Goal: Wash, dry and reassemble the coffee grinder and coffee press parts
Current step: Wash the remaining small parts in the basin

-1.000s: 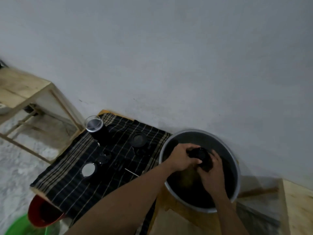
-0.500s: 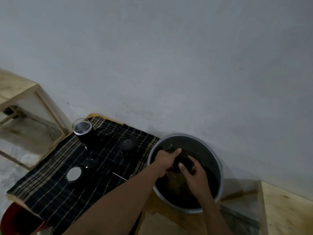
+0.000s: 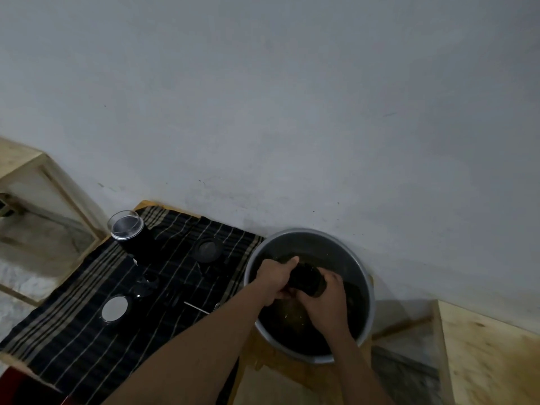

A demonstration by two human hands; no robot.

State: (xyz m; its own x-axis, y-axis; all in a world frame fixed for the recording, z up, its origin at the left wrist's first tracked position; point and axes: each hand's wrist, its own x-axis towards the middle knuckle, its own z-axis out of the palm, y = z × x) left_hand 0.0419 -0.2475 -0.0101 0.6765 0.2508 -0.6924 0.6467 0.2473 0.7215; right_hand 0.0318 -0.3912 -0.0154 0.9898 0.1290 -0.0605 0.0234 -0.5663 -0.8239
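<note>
Grip: left hand (image 3: 274, 277), right hand (image 3: 328, 301) clasp dark part (image 3: 306, 280) above basin (image 3: 306, 232); wet surface could slip, splashing cloth (image 3: 87, 337) at 9 o'clock.

Single head-worn wide-angle view, looking forward and down, close over the basin (image 3: 306, 231), wall (image 3: 292, 112) filling upper frame

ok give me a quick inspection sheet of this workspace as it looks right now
surface: dark striped cloth over a wooden table; metal basin beside it on the right
job's things: dark cylindrical part held inside the basin; glass-topped black jar, round lid, shiny disc, thin rod on the cloth
clutter: red object at lower-left edge, unclear
hands: left hand and right hand both grip the part, fingers curled
cables: nothing seen
surroundings: grey wall; wooden shelf left; wooden board right
</note>
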